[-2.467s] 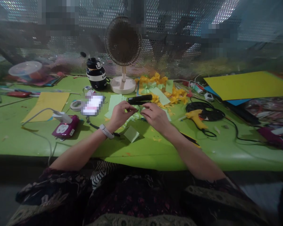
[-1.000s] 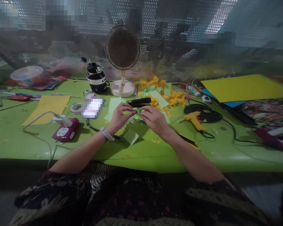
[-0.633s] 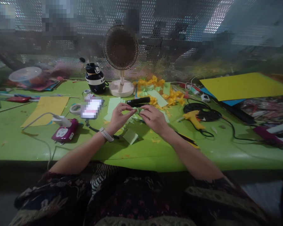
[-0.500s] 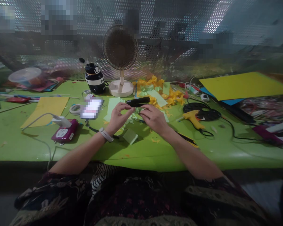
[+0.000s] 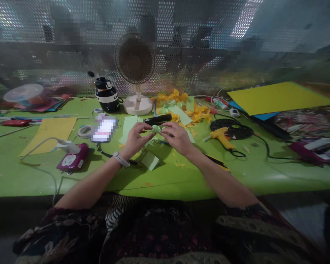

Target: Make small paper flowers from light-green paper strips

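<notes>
Between my two hands is a small light-green paper flower. My left hand pinches its left side between thumb and fingers. On the other side, my right hand has its fingertips closed on the flower's edge. Just behind the fingers lies a black stapler-like tool. Under and around the hands are light-green paper scraps, partly hidden. A folded light-green paper square rests nearer the table edge. Yellow paper flowers and more green pieces are heaped beyond my right hand.
A fan and a dark bottle stand at the back. To the left are a phone, a tape roll and a purple power socket. A yellow glue gun with its cord lies right, near yellow sheets.
The green paper flower shows more plainly between my fingertips now, its cupped shape turned up. My hands stay close together. The whole view has shifted slightly.
</notes>
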Demonstrator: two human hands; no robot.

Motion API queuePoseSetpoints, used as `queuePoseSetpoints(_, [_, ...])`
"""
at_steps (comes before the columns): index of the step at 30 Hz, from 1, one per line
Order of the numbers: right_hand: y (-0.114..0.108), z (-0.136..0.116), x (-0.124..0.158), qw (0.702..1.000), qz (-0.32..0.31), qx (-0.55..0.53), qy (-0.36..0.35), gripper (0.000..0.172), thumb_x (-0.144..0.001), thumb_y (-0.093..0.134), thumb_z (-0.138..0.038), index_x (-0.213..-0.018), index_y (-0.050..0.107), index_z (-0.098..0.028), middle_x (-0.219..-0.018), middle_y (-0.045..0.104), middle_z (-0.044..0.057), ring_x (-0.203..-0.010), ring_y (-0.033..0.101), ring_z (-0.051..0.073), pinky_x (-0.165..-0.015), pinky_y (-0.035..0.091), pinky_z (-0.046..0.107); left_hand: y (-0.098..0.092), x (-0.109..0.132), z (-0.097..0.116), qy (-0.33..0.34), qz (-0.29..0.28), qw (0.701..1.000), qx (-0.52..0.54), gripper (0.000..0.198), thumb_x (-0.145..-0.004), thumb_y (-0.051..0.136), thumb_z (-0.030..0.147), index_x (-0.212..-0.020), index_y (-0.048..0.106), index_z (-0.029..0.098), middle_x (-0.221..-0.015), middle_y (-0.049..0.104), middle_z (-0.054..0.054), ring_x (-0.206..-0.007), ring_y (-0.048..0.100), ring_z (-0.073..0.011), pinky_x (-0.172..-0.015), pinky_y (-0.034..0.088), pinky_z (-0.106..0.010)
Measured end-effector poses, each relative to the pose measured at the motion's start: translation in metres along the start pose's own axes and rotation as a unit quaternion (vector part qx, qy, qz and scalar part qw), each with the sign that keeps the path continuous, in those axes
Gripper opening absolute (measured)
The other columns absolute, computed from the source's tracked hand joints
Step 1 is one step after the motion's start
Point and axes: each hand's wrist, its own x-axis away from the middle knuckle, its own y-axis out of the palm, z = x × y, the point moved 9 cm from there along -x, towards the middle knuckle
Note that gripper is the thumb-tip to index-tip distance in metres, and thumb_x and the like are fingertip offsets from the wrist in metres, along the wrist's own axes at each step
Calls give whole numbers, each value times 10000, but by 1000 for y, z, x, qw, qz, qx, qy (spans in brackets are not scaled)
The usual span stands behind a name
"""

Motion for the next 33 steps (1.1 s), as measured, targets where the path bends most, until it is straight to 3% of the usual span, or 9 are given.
queuePoseSetpoints(6, [1,12,-3,994,0,-97,46,94,-927,659,-259,-911,735,-207,-1115,709,99,-997,690,213,-827,589,360,5,0,-15,-48,-7,994,98,212,-766,805,377,-812,715,190,-1124,688,-111,-1056,666,-216,-893,572,-392])
queuePoseSetpoints(11, [5,17,-3,993,-5,-106,61,154,-927,634,-326,-940,696,-186,-1121,695,122,-960,692,212,-770,604,347,5,0,-16,-63,-11,993,104,194,-754,817,360,-771,726,189,-1133,714,-116,-1060,677,-238,-954,543,-439])
queuePoseSetpoints(15, [-7,5,-2,999,40,-23,26,268,-888,655,-320,-1123,632,-193,-1256,641,159,-1117,648,268,-932,570,445,2,1,-10,-42,5,997,70,190,-757,818,366,-776,735,196,-1096,722,-105,-1026,683,-229,-944,548,-428])
queuePoseSetpoints(18, [-10,-14,-2,996,42,74,-34,238,-903,623,-276,-1131,619,-208,-1367,596,161,-1269,563,305,-1055,481,494,2,2,-6,-32,7,998,54,188,-768,812,364,-775,732,195,-1081,727,-105,-982,691,-221,-909,562,-411])
queuePoseSetpoints(21, [-6,-22,0,988,28,136,-64,168,-947,564,-259,-1092,632,-209,-1393,590,143,-1250,573,305,-1042,469,495,2,3,-2,-22,8,999,46,172,-774,809,347,-774,730,195,-1064,735,-101,-968,694,-215,-915,558,-407])
queuePoseSetpoints(27, [-6,-29,4,972,73,186,-121,126,-969,545,-236,-1016,653,-189,-1339,636,148,-1163,615,287,-943,500,445,3,5,3,4,11,999,45,185,-779,806,354,-786,740,182,-1047,733,-111,-973,703,-221,-900,564,-395])
queuePoseSetpoints(33, [-7,-30,5,970,84,199,-114,130,-978,547,-242,-995,665,-191,-1324,652,137,-1136,623,284,-935,502,439,4,5,7,23,12,999,40,199,-789,798,383,-782,732,196,-1047,737,-97,-968,707,-218,-900,569,-405])
